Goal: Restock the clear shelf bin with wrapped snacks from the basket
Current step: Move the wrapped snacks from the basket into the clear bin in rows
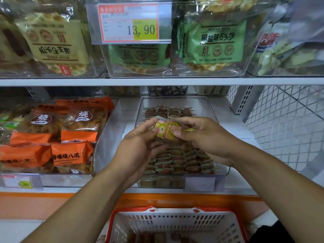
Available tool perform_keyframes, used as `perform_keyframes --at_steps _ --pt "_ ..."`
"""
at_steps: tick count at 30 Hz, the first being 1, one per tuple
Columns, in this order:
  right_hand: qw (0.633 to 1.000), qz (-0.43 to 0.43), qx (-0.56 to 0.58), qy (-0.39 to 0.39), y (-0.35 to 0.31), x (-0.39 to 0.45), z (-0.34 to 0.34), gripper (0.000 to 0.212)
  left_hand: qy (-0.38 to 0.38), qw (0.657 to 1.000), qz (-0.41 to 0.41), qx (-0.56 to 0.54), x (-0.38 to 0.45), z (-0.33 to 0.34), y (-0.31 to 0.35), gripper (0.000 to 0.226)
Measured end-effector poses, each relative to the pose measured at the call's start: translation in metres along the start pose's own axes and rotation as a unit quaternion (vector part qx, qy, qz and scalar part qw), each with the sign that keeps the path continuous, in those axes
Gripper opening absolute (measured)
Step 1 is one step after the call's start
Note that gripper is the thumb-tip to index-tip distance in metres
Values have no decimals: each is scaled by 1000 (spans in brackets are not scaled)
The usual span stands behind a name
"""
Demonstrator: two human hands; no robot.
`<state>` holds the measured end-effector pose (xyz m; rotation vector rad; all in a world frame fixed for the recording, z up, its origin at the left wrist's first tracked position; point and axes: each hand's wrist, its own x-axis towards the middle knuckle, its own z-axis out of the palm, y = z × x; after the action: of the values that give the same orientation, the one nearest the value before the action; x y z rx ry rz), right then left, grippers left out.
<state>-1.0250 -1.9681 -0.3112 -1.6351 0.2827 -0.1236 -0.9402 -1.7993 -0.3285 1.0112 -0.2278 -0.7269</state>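
Both hands meet above the middle of the clear shelf bin [177, 102]. The left hand [138, 146] has its fingers curled round a small wrapped snack [160, 129] with a yellow and green label, and the right hand [201, 135] pinches a second wrapped snack [172, 131] right beside it; the two snacks touch each other between the fingertips, held above the bin's contents.

The clear shelf bin holds rows of the same small wrapped snacks: packed rows [182, 162] in the near half, below the hands, and a thinner layer toward the bin's back wall. A bare strip of bin floor shows behind the hands at the far end.

Left of the bin sits another clear bin [112, 130] full of orange packets [71, 153]. Right of the bin the white shelf [233, 123] lies bare up to a wire mesh panel [287, 120].

Below the bin's front edge, nearest the person, stands a red-rimmed white basket [175, 223] with a few brownish snacks blurred at its bottom.

Above the bin, an upper shelf carries bins of green and cream biscuit packs and a price tag [128, 23].
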Motion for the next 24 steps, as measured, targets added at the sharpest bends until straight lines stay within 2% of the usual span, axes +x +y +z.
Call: perform_keyframes --at_steps 2,6,10,13,15,17,19,21,24 --pt "1000 11 18 -22 1 1 -1 38 -24 999 1 37 -2 -1 -1 34" --pt "999 17 -18 -36 -1 1 -7 45 -44 992 -10 114 -4 -4 0 42" --pt "996 21 -51 -69 -3 2 -15 48 -12 983 -15 180 -2 -7 3 48" --pt "990 45 -91 -93 -5 7 -23 43 30 980 -24 195 -1 -6 -1 41" --pt "985 44 -158 -53 -6 15 -30 37 66 966 -11 250 1 -6 -7 30" --pt "971 31 -234 25 -4 26 -38 30 92 952 -2 292 3 -7 -12 27" --pt "937 17 -339 85 3 39 -43 28 98 948 -9 304 4 -5 -14 27" --pt "911 15 -400 93 14 52 -45 33 95 943 -24 318 6 -3 -14 29" --pt "908 16 -410 84 25 69 -40 38 92 936 -37 339 8 -2 -15 29"
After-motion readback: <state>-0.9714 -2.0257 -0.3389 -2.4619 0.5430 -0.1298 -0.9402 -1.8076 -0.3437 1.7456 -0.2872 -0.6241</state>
